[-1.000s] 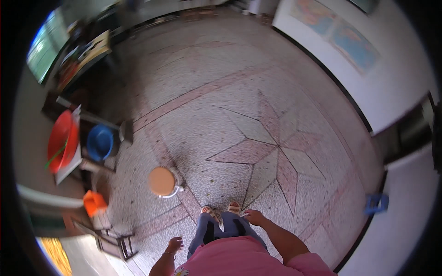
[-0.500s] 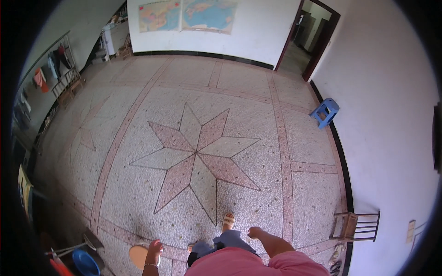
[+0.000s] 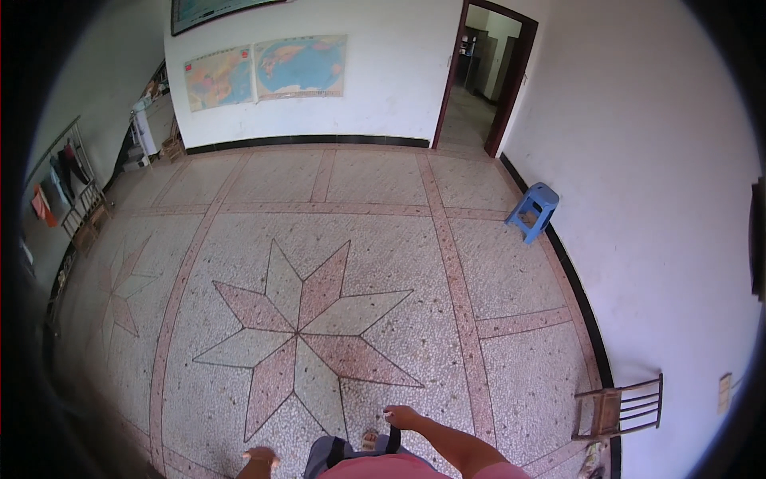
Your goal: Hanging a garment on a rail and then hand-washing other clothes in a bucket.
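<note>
My right hand (image 3: 401, 416) is held out in front of my body, above the floor by my right foot. Its fingers are curled closed, with a small pale spot at the fingertips; what it holds, if anything, I cannot make out. Low at the bottom edge hangs my left hand (image 3: 260, 461), partly cut off, its fingers loosely apart and nothing seen in them. Between the hands are my blue-grey shorts (image 3: 321, 455) with dark side stripes, and a sandalled foot (image 3: 369, 439) on the pebbled floor (image 3: 383, 351).
Along the right wall stand a blue plastic stool (image 3: 535, 209) and a wooden chair (image 3: 606, 411). An open doorway (image 3: 479, 88) lies at the far right. Two wall maps (image 3: 299, 68) hang on the far wall. Clothes (image 3: 60, 177) hang on a railing at the left.
The view has tilted up and shifted right; the blue basin and round stool top at the lower left have left the picture. My right hand has moved inward, nearer the body's midline.
</note>
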### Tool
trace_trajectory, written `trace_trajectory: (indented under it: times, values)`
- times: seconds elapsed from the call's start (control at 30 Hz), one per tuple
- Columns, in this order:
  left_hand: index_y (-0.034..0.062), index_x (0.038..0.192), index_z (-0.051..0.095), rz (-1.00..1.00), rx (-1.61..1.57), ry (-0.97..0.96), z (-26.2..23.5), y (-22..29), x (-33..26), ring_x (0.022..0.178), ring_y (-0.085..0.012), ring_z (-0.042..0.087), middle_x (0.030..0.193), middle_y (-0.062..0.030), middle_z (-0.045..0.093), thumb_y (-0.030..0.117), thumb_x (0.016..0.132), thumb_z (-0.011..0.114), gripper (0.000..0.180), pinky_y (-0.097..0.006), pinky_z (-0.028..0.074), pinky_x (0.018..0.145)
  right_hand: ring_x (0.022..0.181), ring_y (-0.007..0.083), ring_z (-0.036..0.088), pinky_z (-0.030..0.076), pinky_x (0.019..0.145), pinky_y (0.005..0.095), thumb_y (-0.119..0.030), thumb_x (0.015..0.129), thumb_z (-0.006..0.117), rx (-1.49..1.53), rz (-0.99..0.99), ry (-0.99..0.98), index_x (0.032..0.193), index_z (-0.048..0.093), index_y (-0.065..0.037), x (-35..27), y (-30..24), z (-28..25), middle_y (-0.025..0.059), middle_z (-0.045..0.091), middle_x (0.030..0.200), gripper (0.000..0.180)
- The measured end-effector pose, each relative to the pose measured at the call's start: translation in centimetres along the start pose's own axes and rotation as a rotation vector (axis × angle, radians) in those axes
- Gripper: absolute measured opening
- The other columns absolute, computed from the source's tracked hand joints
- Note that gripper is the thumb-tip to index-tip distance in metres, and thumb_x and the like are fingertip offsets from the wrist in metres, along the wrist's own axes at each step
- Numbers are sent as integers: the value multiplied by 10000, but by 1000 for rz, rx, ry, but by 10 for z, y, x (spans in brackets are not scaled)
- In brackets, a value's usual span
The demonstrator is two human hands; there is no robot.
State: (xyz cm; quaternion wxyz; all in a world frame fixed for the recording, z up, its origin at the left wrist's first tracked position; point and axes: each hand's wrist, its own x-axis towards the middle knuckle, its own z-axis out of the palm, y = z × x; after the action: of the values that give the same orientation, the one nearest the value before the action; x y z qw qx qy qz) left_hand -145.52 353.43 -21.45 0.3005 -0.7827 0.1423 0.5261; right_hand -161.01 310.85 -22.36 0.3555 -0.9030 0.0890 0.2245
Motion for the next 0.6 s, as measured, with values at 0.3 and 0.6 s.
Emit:
trace_trajectory:
  times: [0.3, 0.6]
  values:
    - [123, 895, 621, 394, -968, 119, -112, 35, 36, 887, -311, 579, 876, -138, 615, 311, 762, 506, 257, -388, 459, 771, 931, 348, 572, 454, 800, 442, -301, 805, 440, 104, 359, 43, 927, 620, -77, 21, 144, -46, 195, 600, 989, 312]
    - [92, 707, 626, 824, 212, 665, -474, 123, 159, 740, -318, 607, 725, -139, 610, 216, 732, 492, 184, -422, 481, 664, 905, 304, 582, 463, 789, 412, -333, 786, 497, 334, 660, 208, 941, 630, -124, 43, 266, -129, 140, 618, 974, 293]
